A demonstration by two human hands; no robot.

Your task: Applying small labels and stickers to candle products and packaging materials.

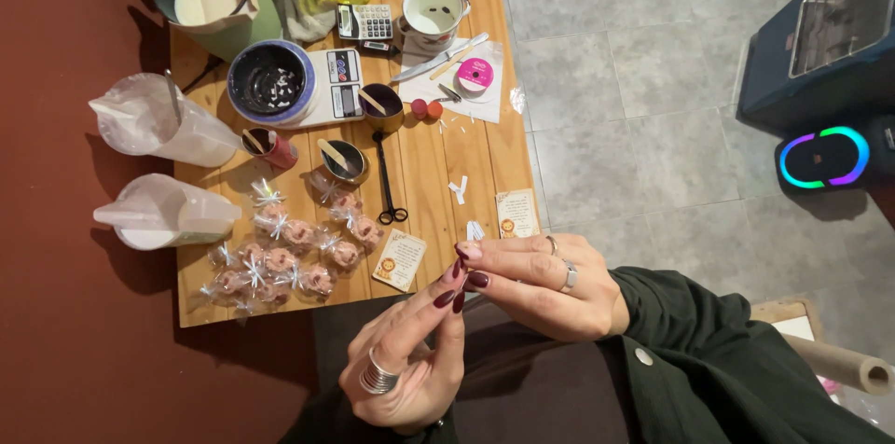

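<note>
1. A person sits at the near edge of a wooden table (438, 173), both hands raised over the lap.
2. The left hand (410, 360) and right hand (536, 285) meet fingertip to fingertip, pinching something too small to make out.
3. A cluster of pink treats wrapped in clear film with white ties (280, 253) lies finished near the table's near left corner.
4. Two printed tag cards (401, 259) and loose white strips (459, 188) wait at the near edge, so wrapping appears partly done.
5. Black scissors (387, 178) lie mid-table.
</note>
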